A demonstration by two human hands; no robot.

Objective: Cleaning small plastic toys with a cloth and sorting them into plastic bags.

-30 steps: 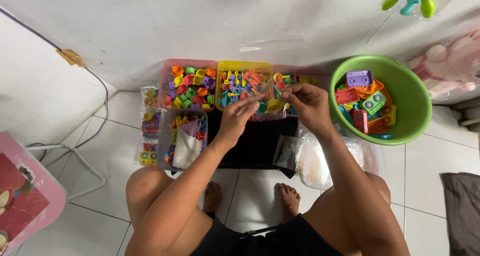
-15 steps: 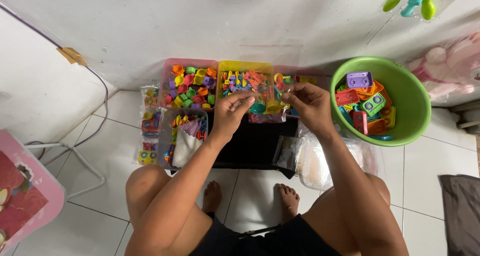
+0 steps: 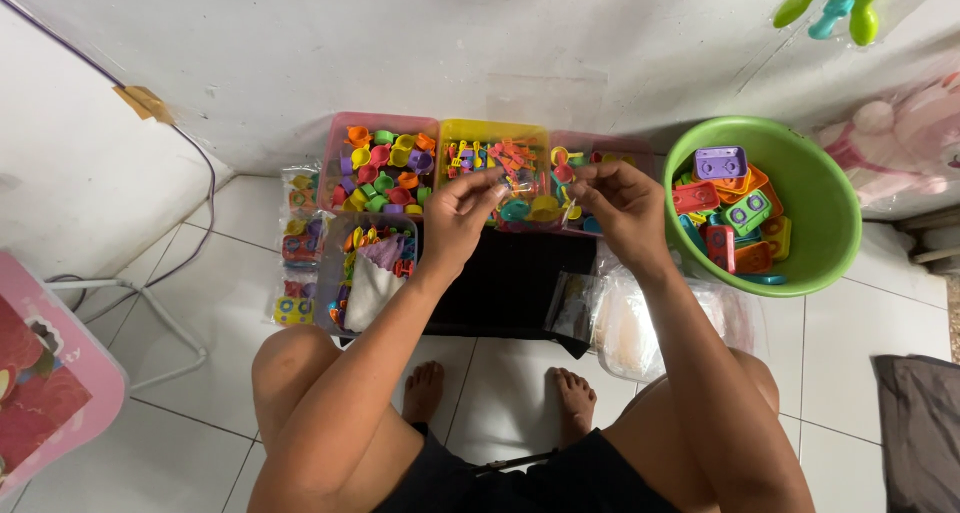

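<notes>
We are pinching a clear little bag (image 3: 530, 195) with our left hand (image 3: 462, 216) and right hand (image 3: 618, 205), hiding part of the yellow box (image 3: 490, 133) beside the green bowl (image 3: 822, 193).

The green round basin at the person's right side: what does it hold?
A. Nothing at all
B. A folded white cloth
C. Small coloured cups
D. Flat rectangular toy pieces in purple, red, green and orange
D: the green basin holds flat rectangular toy pieces in purple, red, green and orange; the small cups lie in the pink box farther left.
</notes>
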